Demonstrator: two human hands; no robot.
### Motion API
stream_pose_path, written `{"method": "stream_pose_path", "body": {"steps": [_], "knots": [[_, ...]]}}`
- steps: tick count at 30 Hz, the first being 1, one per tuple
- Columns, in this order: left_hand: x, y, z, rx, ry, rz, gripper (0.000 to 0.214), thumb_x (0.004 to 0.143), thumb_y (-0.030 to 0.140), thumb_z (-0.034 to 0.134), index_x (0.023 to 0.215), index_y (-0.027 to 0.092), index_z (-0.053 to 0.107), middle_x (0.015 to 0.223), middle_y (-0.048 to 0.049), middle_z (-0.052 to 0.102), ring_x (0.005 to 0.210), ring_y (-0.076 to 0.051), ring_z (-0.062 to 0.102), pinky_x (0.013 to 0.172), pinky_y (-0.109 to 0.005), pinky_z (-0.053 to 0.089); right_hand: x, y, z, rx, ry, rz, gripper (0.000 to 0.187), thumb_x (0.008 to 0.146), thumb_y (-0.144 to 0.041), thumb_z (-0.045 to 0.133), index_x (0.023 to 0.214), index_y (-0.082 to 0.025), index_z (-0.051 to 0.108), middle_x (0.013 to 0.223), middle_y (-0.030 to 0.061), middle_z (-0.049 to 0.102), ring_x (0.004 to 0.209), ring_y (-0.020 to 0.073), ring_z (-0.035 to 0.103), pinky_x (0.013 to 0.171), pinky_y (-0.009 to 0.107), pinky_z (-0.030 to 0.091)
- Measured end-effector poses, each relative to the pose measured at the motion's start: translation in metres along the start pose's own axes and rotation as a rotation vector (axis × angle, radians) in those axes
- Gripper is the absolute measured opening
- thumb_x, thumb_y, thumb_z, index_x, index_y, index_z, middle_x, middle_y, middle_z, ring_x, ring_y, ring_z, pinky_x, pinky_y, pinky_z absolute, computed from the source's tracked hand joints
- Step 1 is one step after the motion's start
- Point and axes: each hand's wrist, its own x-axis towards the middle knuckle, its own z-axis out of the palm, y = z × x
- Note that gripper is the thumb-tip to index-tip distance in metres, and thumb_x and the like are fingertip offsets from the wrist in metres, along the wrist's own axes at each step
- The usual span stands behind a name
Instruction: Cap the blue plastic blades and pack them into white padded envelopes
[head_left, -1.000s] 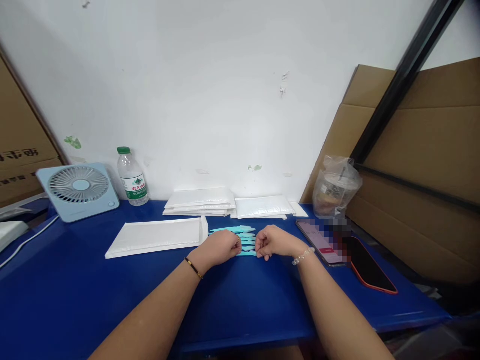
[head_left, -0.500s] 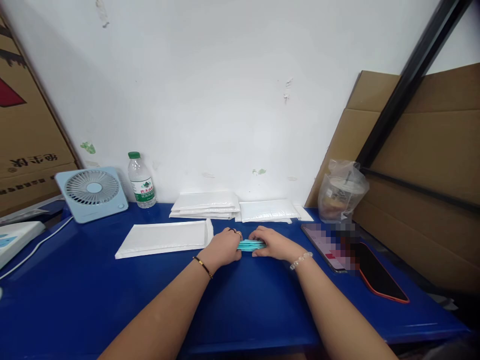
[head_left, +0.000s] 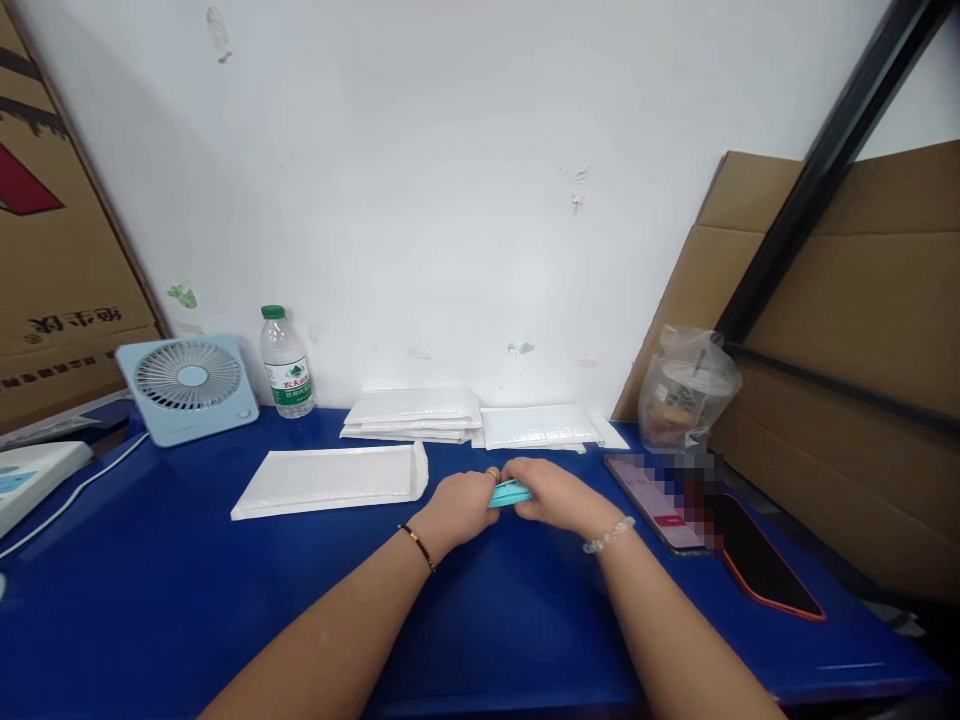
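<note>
My left hand and my right hand are closed together over a bunch of thin light-blue plastic pieces at the middle of the blue table. Only a short stretch of the pieces shows between the two hands. A white padded envelope lies flat just left of my left hand, its open flap toward the hands.
A stack of white padded envelopes and another envelope lie by the wall. A small blue fan and a water bottle stand at the back left. Right: a bagged drink cup, two phones, cardboard sheets.
The light-blue pieces were spread in a row on the table; my hands have pushed them together into one bunch and closed on it. The view has shifted slightly.
</note>
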Motion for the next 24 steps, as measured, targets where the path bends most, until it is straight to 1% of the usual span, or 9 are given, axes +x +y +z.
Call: {"method": "stream_pose_path", "body": {"steps": [3, 6, 8, 11, 13, 16, 19, 22, 24], "knots": [[0.001, 0.007, 0.001, -0.324, 0.078, 0.026, 0.024, 0.082, 0.041, 0.049, 0.089, 0.019, 0.054, 0.076, -0.0031, 0.061, 0.068, -0.019, 0.058, 0.059, -0.026, 0.039, -0.008, -0.011, -0.031, 0.229, 0.187, -0.009, 0.044, 0.070, -0.029, 0.069, 0.111, -0.024, 0.054, 0.099, 0.0044, 0.061, 0.087, 0.0207, 0.058, 0.072, 0.030, 0.045], [0.003, 0.015, 0.004, -0.657, 0.171, 0.098, 0.030, 0.084, 0.046, 0.046, 0.087, 0.018, 0.054, 0.077, -0.0015, 0.060, 0.067, -0.015, 0.055, 0.060, -0.025, 0.038, -0.005, -0.032, -0.047, 0.378, 0.386, -0.051, 0.033, 0.087, -0.038, 0.051, 0.117, -0.026, 0.054, 0.115, 0.0059, 0.058, 0.105, 0.0223, 0.053, 0.086, 0.033, 0.044], [0.005, 0.018, 0.007, -0.826, 0.190, 0.140, 0.027, 0.082, 0.043, 0.051, 0.085, 0.016, 0.055, 0.079, -0.0016, 0.059, 0.070, -0.014, 0.053, 0.063, -0.025, 0.039, 0.001, -0.044, -0.044, 0.459, 0.355, -0.090, 0.032, 0.093, -0.038, 0.038, 0.116, -0.027, 0.057, 0.117, 0.0055, 0.058, 0.109, 0.0216, 0.052, 0.092, 0.035, 0.040], [0.005, 0.018, 0.005, -1.046, 0.160, 0.101, 0.025, 0.074, 0.038, 0.061, 0.078, 0.015, 0.053, 0.071, 0.0005, 0.055, 0.065, -0.012, 0.049, 0.060, -0.024, 0.038, 0.007, -0.047, -0.030, 0.633, 0.286, -0.087, 0.035, 0.092, -0.042, 0.041, 0.121, -0.027, 0.055, 0.119, 0.0064, 0.058, 0.112, 0.0226, 0.051, 0.097, 0.038, 0.038], [0.001, 0.017, -0.001, -1.276, 0.023, 0.049, 0.026, 0.071, 0.037, 0.065, 0.076, 0.016, 0.050, 0.059, 0.0052, 0.045, 0.051, -0.006, 0.039, 0.051, -0.022, 0.032, 0.007, -0.039, -0.020, 0.858, 0.312, -0.104, 0.051, 0.085, -0.048, 0.051, 0.131, -0.028, 0.043, 0.126, 0.0080, 0.053, 0.118, 0.0243, 0.046, 0.100, 0.040, 0.035], [-0.010, 0.017, -0.012, -1.637, -0.419, 0.076, 0.031, 0.064, 0.030, 0.071, 0.074, 0.018, 0.045, 0.048, 0.0109, 0.031, 0.038, -0.001, 0.020, 0.042, -0.018, 0.020, 0.004, -0.032, -0.008, 1.171, 0.138, -0.192, 0.082, 0.066, -0.051, 0.071, 0.136, -0.026, 0.037, 0.130, 0.0104, 0.049, 0.122, 0.0281, 0.043, 0.101, 0.042, 0.034], [-0.018, 0.020, -0.018, -1.733, -0.732, 0.135, 0.036, 0.054, 0.022, 0.075, 0.065, 0.017, 0.041, 0.045, 0.0115, 0.030, 0.035, 0.001, 0.017, 0.038, -0.016, 0.014, 0.001, -0.040, -0.001, 1.261, -0.117, -0.236, 0.063, 0.061, -0.047, 0.076, 0.116, -0.020, 0.059, 0.121, 0.0107, 0.056, 0.117, 0.0305, 0.048, 0.099, 0.044, 0.035], [-0.019, 0.027, -0.022, -1.632, -0.706, 0.135, 0.036, 0.056, 0.027, 0.076, 0.064, 0.016, 0.043, 0.050, 0.0093, 0.037, 0.037, 0.000, 0.027, 0.039, -0.016, 0.022, 0.000, -0.052, -0.001, 1.254, -0.006, -0.236, 0.025, 0.072, -0.041, 0.068, 0.082, -0.018, 0.069, 0.109, 0.0094, 0.063, 0.112, 0.0279, 0.052, 0.102, 0.043, 0.030], [-0.019, 0.027, -0.028, -1.392, -0.584, 0.160, 0.032, 0.059, 0.035, 0.074, 0.072, 0.016, 0.051, 0.059, 0.0048, 0.050, 0.047, -0.006, 0.045, 0.046, -0.020, 0.036, 0.001, -0.052, -0.005, 1.294, 0.110, -0.203, 0.021, 0.077, -0.037, 0.063, 0.070, -0.018, 0.064, 0.092, 0.0075, 0.066, 0.097, 0.0236, 0.060, 0.101, 0.042, 0.031]]}}
